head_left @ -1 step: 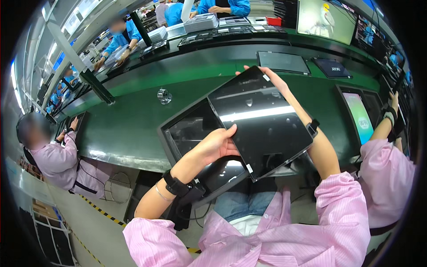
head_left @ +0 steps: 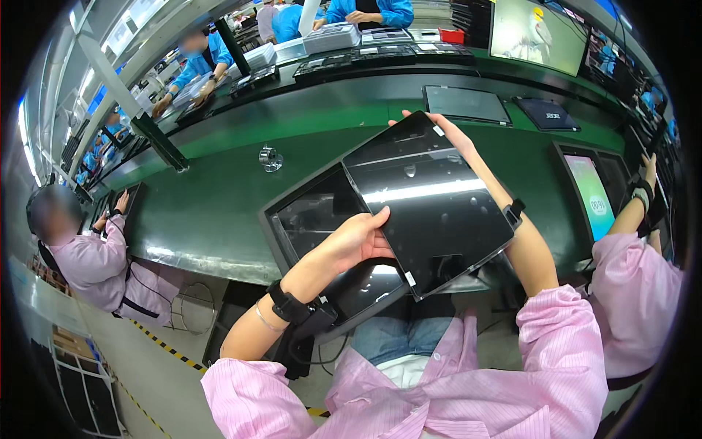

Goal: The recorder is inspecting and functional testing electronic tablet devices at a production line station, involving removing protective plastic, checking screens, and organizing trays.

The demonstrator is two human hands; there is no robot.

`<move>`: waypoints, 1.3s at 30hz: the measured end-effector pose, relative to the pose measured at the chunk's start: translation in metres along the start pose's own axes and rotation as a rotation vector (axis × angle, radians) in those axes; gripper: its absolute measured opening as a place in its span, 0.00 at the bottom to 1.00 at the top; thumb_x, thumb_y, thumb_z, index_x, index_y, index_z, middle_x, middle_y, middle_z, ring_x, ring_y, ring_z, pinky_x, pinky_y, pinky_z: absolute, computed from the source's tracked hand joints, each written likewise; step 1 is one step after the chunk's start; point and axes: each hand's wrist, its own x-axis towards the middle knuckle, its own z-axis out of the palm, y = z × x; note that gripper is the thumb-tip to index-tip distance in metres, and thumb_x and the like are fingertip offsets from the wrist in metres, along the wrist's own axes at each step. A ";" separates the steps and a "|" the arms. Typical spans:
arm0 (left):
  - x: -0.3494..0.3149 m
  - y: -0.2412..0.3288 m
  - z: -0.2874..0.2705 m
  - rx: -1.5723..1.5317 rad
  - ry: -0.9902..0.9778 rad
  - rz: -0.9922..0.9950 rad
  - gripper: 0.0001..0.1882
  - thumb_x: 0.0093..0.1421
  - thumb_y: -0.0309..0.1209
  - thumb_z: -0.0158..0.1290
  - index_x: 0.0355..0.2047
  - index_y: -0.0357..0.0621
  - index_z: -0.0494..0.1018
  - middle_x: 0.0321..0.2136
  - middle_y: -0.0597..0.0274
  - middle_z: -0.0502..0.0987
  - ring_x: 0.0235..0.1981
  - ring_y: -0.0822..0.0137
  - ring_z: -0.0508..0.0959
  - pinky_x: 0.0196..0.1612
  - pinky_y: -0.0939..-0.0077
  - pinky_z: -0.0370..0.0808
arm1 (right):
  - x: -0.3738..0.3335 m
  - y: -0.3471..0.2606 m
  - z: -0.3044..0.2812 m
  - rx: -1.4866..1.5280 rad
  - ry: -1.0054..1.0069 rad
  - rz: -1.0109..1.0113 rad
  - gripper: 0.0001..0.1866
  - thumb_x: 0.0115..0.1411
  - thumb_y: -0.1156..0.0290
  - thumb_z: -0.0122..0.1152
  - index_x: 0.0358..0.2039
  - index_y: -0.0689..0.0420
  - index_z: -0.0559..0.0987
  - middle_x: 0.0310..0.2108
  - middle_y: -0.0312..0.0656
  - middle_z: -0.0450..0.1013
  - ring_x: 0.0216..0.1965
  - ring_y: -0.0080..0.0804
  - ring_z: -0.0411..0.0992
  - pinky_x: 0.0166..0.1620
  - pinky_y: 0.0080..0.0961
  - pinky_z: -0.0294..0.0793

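A glossy black display panel (head_left: 439, 212) is held tilted in front of me, a bright strip of light reflecting across it. Small white tabs stick to its edges. My left hand (head_left: 362, 240) grips the panel's left edge, thumb on the face and fingers underneath. At the far right corner, my right hand (head_left: 447, 135) is closed around the edge, with its fingertips showing past the far side. Below the panel, partly covered by it, lies a black tray (head_left: 272, 225) with dark glossy surfaces inside. Both my wrists wear black bands.
A small clear roll (head_left: 270, 158) stands on the green bench (head_left: 205, 205). Further back lie a grey panel (head_left: 468, 104) and a dark laptop lid (head_left: 548, 114). To the right, a tray holds a lit screen (head_left: 589, 192) beside a co-worker's arm (head_left: 629, 201). Another co-worker (head_left: 91, 252) sits left.
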 end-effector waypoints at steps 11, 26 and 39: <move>0.016 -0.010 -0.012 0.041 0.020 -0.043 0.23 0.65 0.43 0.38 0.42 0.30 0.67 0.38 0.49 0.74 0.37 0.61 0.77 0.43 0.69 0.75 | 0.037 0.000 -0.052 0.102 -0.011 0.184 0.17 0.61 0.62 0.42 0.47 0.55 0.71 0.47 0.43 0.70 0.44 0.35 0.71 0.47 0.33 0.70; -0.001 0.036 -0.018 0.720 -0.034 -0.246 0.25 0.63 0.46 0.40 0.39 0.31 0.70 0.27 0.51 0.78 0.27 0.66 0.79 0.31 0.80 0.76 | 0.055 0.003 -0.102 0.151 -0.001 0.209 0.18 0.60 0.63 0.39 0.46 0.55 0.72 0.47 0.45 0.71 0.45 0.36 0.71 0.49 0.32 0.70; 0.050 0.177 -0.051 1.115 0.104 -0.040 0.23 0.61 0.48 0.43 0.39 0.37 0.71 0.28 0.54 0.78 0.27 0.70 0.79 0.30 0.81 0.76 | 0.043 0.010 -0.097 0.338 0.113 0.247 0.19 0.61 0.62 0.36 0.46 0.53 0.73 0.49 0.47 0.68 0.47 0.38 0.70 0.47 0.35 0.72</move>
